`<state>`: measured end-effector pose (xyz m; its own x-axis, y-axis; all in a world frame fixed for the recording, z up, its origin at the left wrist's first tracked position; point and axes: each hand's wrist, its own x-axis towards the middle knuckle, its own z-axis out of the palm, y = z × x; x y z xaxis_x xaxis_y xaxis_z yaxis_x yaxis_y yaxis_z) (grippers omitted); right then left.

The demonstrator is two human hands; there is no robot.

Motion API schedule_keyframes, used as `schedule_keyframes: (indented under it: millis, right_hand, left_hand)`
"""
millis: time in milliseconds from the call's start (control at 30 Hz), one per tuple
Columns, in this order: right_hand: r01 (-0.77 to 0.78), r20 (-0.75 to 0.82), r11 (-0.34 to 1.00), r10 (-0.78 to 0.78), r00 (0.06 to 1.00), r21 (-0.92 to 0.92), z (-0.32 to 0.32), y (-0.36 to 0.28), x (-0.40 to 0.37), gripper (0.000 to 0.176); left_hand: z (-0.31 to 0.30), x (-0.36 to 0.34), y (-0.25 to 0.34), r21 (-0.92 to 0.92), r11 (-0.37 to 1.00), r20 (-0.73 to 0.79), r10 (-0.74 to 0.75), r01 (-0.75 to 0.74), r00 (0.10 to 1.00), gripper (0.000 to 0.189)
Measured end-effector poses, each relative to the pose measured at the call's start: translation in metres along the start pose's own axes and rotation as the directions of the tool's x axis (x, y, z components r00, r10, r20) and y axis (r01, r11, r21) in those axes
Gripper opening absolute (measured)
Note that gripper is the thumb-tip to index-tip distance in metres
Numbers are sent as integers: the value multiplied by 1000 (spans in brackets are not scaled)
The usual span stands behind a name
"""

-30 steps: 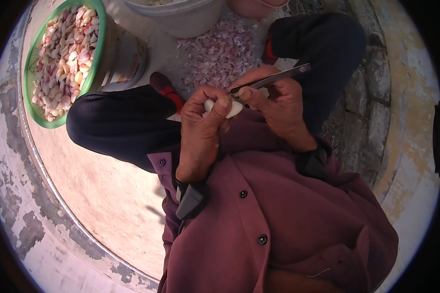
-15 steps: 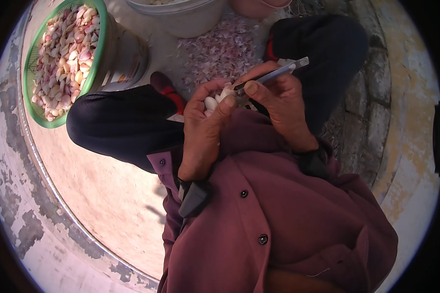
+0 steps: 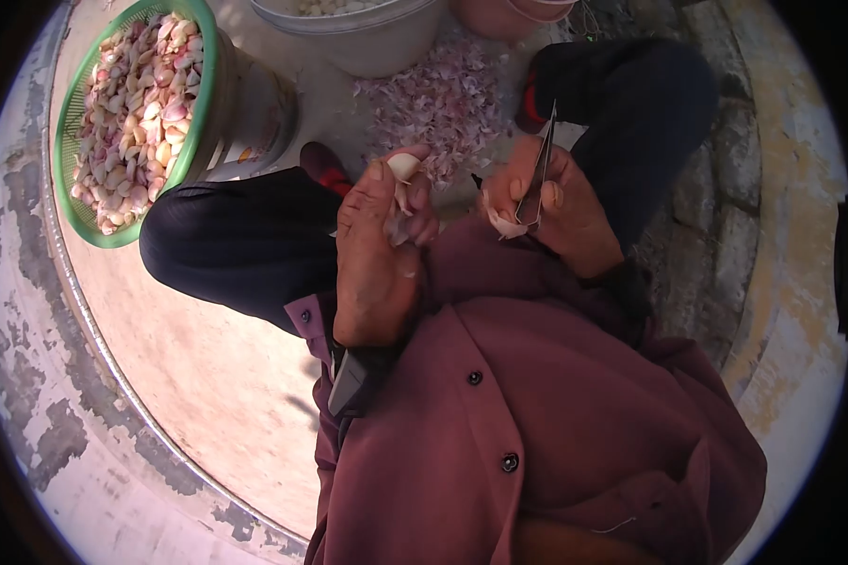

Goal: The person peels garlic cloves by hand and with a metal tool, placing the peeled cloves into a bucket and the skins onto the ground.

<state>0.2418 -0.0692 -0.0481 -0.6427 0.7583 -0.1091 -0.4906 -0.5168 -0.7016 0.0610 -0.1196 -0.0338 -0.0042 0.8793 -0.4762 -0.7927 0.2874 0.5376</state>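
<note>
My left hand (image 3: 379, 254) is closed around garlic, with a pale peeled clove (image 3: 403, 168) showing between thumb and forefinger. More garlic or skin lies lower among its fingers, partly hidden. In my right hand (image 3: 575, 212) is a pair of metal tweezers (image 3: 545, 155), its joined end pointing up and away from me and its bent tips towards me. A whitish piece of garlic skin (image 3: 507, 226) is at the fingertips of that hand, beside the tips. The two hands are apart, above my lap.
A green basket (image 3: 204, 104) full of unpeeled garlic cloves (image 3: 141, 122) stands at the left on a bucket. At the back are a white bucket (image 3: 377, 47) with pale cloves inside and a pink bucket (image 3: 509, 19). Purplish garlic skins (image 3: 443, 104) litter the ground between my legs.
My hands have moved apart from each other. The tweezers, earlier slanting to the right against the garlic, now point up. A skin piece now shows at my right fingertips.
</note>
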Motion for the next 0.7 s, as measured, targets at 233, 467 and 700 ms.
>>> schedule_keyframes:
  millis: [233, 467, 700]
  right_hand:
    - [66, -311, 836, -274, 910, -545, -18, 2, 13, 20]
    - [272, -68, 778, -372, 926, -566, 15, -1, 14, 27]
    - [325, -12, 711, -424, 905, -624, 19, 0, 18, 24]
  left_hand:
    - [7, 3, 6, -105, 994, 57, -22, 27, 998, 38]
    - [16, -1, -11, -9, 999, -88, 44, -44, 995, 28]
    - [5, 1, -13, -68, 997, 74, 52, -47, 996, 30]
